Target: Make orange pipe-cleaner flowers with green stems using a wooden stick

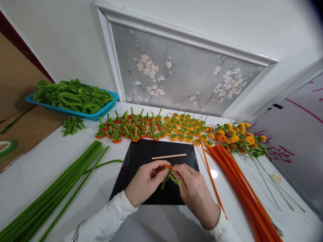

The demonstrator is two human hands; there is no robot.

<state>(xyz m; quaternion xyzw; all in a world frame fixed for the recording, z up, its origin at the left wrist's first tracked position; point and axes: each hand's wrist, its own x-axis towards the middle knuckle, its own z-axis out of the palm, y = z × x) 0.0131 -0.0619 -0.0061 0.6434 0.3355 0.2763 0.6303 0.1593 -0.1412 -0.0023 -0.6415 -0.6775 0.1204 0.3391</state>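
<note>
Head: in-hand flower (170, 173) within mat (138, 151) edges

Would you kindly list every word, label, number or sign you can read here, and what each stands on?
Pink handwritten characters on the pale panel at right: slanted, beside the yellow flowers, too unclear to quote.
No other lettering can be made out.
</note>
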